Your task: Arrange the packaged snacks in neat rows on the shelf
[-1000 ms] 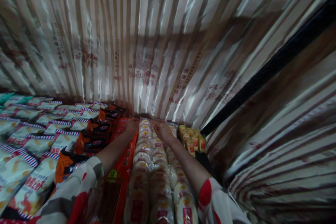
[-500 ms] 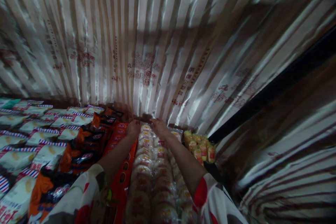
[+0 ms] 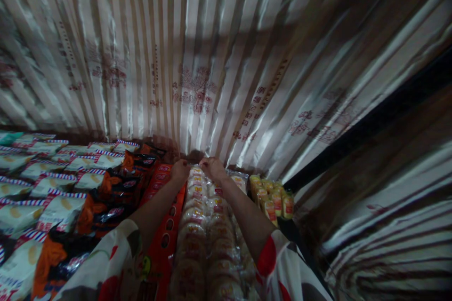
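Observation:
My left hand [image 3: 180,170] is closed at the far end of the rows, by the top of a long red-orange printed package [image 3: 165,221]. Close to its right, my right hand [image 3: 213,169] has its fingertips pinched together over the far end of the clear-wrapped round pastries [image 3: 192,230]. Whatever the fingers of either hand hold is too small and dark to make out. Both forearms reach forward over the goods, and the wrapped pastries run in long rows between and beneath them.
Left lie orange-and-black bags [image 3: 116,186] and many white bags with striped edges [image 3: 63,209]. Small yellow wrapped cakes [image 3: 273,197] stand at right. A pleated printed curtain [image 3: 197,56] hangs just behind the goods, and a dark pole [image 3: 353,127] slants along the right.
My right fingertips have drawn in and curled a little more toward my left hand. The left hand stays nearly in place. The view has shifted slightly.

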A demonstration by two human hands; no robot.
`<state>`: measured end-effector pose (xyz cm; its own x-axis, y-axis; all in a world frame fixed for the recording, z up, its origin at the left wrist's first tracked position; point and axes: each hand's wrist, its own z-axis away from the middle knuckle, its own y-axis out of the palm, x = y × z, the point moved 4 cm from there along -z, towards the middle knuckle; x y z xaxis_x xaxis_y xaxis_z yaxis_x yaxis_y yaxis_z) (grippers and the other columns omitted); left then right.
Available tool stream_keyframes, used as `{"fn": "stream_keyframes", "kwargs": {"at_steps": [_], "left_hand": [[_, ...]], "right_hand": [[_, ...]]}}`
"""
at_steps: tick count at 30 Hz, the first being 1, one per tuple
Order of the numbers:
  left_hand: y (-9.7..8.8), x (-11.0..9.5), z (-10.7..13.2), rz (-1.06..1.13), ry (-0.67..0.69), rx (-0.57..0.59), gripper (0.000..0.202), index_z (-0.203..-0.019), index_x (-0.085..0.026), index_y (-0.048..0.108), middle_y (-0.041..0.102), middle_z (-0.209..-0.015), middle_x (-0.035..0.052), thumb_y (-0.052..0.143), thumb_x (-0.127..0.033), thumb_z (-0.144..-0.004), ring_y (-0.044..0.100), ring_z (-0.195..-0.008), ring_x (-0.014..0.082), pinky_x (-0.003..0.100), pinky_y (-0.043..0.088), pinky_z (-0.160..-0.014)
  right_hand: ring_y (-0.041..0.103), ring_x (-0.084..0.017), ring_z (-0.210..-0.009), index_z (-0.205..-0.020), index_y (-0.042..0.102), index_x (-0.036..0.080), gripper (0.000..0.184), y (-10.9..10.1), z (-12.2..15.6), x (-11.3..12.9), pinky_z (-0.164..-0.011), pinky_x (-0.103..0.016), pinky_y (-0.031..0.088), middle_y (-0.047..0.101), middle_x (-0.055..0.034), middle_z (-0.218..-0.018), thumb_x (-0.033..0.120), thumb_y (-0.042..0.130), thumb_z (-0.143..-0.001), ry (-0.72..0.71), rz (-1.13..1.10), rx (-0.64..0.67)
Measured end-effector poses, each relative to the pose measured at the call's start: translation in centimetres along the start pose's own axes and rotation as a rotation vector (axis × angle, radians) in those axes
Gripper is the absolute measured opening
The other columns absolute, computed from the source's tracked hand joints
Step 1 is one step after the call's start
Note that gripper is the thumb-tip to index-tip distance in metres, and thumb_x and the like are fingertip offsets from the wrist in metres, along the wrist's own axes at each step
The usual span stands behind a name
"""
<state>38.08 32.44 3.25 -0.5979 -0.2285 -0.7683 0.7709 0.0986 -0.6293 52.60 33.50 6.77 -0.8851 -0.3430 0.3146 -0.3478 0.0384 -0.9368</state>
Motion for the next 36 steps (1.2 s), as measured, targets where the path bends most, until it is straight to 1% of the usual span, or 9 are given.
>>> {"fn": "stream_keyframes", "kwargs": {"at_steps": [2,5,7,9,14,21,25,29,36], "left_hand": [[0.1,0.1,0.1,-0.005,-0.004,-0.001,0.024,-0.101,-0.014,0.064,0.070,-0.098,0.0072,0.060,-0.031,-0.084,0.064,-0.090,0.0164,0.030,0.047,-0.082],[0.1,0.2,0.2,-0.018,-0.006,-0.006,0.021,-0.101,-0.016,0.066,0.071,-0.097,0.0060,0.059,-0.022,-0.082,0.064,-0.090,0.0153,0.023,0.045,-0.076],[0.0,0.1,0.2,-0.027,-0.004,-0.012,0.023,-0.103,-0.016,0.065,0.071,-0.098,0.0057,0.057,-0.018,-0.082,0.064,-0.091,0.0148,0.021,0.045,-0.075],[-0.1,0.1,0.2,-0.037,0.001,-0.016,0.024,-0.104,-0.015,0.065,0.070,-0.100,0.0063,0.056,-0.017,-0.082,0.063,-0.091,0.0145,0.020,0.044,-0.075],[-0.7,-0.2,0.8,-0.060,0.028,-0.004,0.025,-0.105,-0.014,0.064,0.069,-0.103,0.0082,0.055,-0.016,-0.083,0.063,-0.092,0.0150,0.021,0.044,-0.076],[-1.5,-1.2,2.3,-0.113,0.059,0.053,0.021,-0.097,-0.014,0.069,0.071,-0.099,0.0085,0.053,-0.015,-0.083,0.064,-0.090,0.0167,0.022,0.044,-0.075],[-1.6,-1.3,2.5,-0.135,0.060,0.091,0.018,-0.095,-0.013,0.067,0.070,-0.098,0.0079,0.055,-0.016,-0.084,0.064,-0.091,0.0164,0.026,0.046,-0.079],[-1.4,-1.2,2.4,-0.145,0.050,0.130,0.016,-0.093,-0.014,0.065,0.069,-0.095,0.0048,0.057,-0.025,-0.086,0.064,-0.089,0.0157,0.034,0.049,-0.082],[-1.2,-0.9,2.1,-0.151,0.049,0.141,0.020,-0.092,-0.014,0.064,0.068,-0.095,0.0041,0.056,-0.031,-0.088,0.063,-0.090,0.0161,0.036,0.049,-0.084]], "right_hand": [[0.066,-0.016,-0.079,-0.084,0.072,0.021,0.021,0.0,0.2,0.1,-0.079,-0.026,0.047,0.073,-0.0021,-0.085,0.015,0.052,-0.081,0.012,0.001,-0.020],[0.064,-0.018,-0.087,-0.096,0.070,0.018,0.022,-0.2,0.7,0.2,-0.084,-0.029,0.046,0.072,-0.0061,-0.093,0.015,0.053,-0.081,0.032,0.004,-0.060],[0.060,-0.019,-0.098,-0.103,0.068,0.017,0.026,-0.5,1.1,0.3,-0.090,-0.029,0.043,0.070,-0.0071,-0.102,0.014,0.055,-0.081,0.036,0.004,-0.093],[0.056,-0.018,-0.104,-0.100,0.069,0.019,0.024,-0.9,1.6,0.6,-0.094,-0.028,0.040,0.068,-0.0057,-0.104,0.013,0.055,-0.081,0.008,-0.001,-0.110],[0.057,-0.016,-0.090,-0.078,0.070,0.020,0.019,-1.9,3.2,1.7,-0.095,-0.030,0.036,0.069,-0.0025,-0.084,0.012,0.054,-0.082,-0.135,0.044,-0.072],[0.059,-0.014,-0.081,-0.080,0.070,0.020,0.019,-1.7,3.9,1.9,-0.094,-0.028,0.035,0.069,-0.0020,-0.079,0.014,0.052,-0.083,-0.100,0.119,0.000],[0.059,-0.015,-0.083,-0.081,0.070,0.019,0.016,-1.5,3.6,1.7,-0.092,-0.027,0.036,0.069,-0.0038,-0.082,0.014,0.055,-0.081,-0.083,0.120,-0.016],[0.060,-0.014,-0.081,-0.080,0.069,0.020,0.017,-1.2,3.1,1.5,-0.093,-0.026,0.035,0.070,-0.0022,-0.079,0.014,0.053,-0.082,-0.066,0.111,-0.032],[0.060,-0.014,-0.084,-0.080,0.066,0.019,0.016,-0.7,3.1,1.5,-0.092,-0.025,0.034,0.070,-0.0032,-0.084,0.016,0.051,-0.085,-0.020,0.129,-0.062]]}}
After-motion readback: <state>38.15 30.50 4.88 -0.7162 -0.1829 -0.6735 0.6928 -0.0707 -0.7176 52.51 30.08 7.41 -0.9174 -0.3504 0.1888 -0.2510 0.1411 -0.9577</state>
